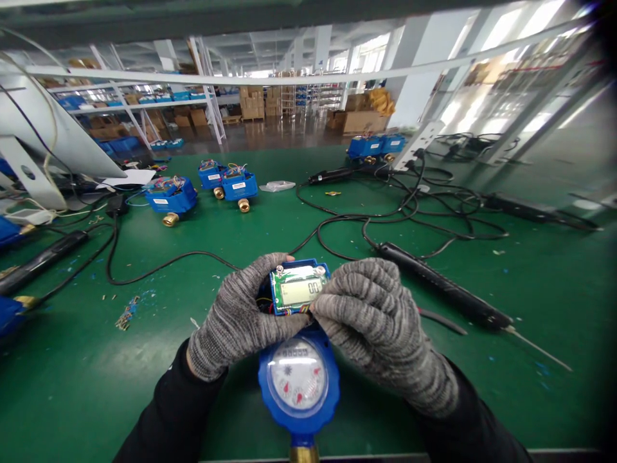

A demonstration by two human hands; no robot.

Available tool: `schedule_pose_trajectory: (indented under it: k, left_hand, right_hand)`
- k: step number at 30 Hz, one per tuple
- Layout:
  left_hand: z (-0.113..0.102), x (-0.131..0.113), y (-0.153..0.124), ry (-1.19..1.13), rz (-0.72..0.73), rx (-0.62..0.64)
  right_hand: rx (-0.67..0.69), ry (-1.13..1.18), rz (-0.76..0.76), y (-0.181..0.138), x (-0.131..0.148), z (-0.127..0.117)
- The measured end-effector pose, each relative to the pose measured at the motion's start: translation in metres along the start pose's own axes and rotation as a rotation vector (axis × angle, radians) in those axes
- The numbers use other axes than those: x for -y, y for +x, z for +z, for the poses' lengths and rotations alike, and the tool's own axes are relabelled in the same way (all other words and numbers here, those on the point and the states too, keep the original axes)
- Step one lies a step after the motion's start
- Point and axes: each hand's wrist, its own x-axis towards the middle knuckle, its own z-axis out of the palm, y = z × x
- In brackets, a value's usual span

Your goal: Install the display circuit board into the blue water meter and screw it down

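In front of me is a blue water meter (296, 386) with a round clear dial, red pointers and a brass fitting at its near end. Above the dial, a display module (299, 292) sits tilted toward me, its green circuit board and lit LCD in a blue housing. My gloved left hand (236, 321) grips this module from the left, thumb along the bottom edge. At its lower right corner, beside coloured wires (296, 311), the fingertips of my gloved right hand (376, 328) are pinched together. Whatever they hold is hidden.
An electric screwdriver (438, 283) with a long bit lies at right, near a dark curved handle (443, 320). Black cables cross the green table. Several blue meters (171, 196) stand farther back. Small loose screws (126, 314) lie at left. A power strip (418, 145) stands behind.
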Motion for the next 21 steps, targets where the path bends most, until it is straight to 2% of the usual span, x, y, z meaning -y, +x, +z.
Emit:
schedule_pose_trajectory:
  k: [7, 14, 21]
  left_hand:
    - [0.0005, 0.0033, -0.0025, 0.136, 0.036, -0.035]
    - [0.0029, 0.0051, -0.0035, 0.038, -0.006, -0.021]
    - [0.0021, 0.0030, -0.0029, 0.067, 0.028, -0.032]
  right_hand:
    - [-0.022, 0.004, 0.013, -0.0035, -0.0017, 0.0057]
    - [-0.061, 0.046, 0.113, -0.0012, 0.0015, 0.0078]
    - [-0.076, 0.057, 0.113, -0.0005, 0.0027, 0.0074]
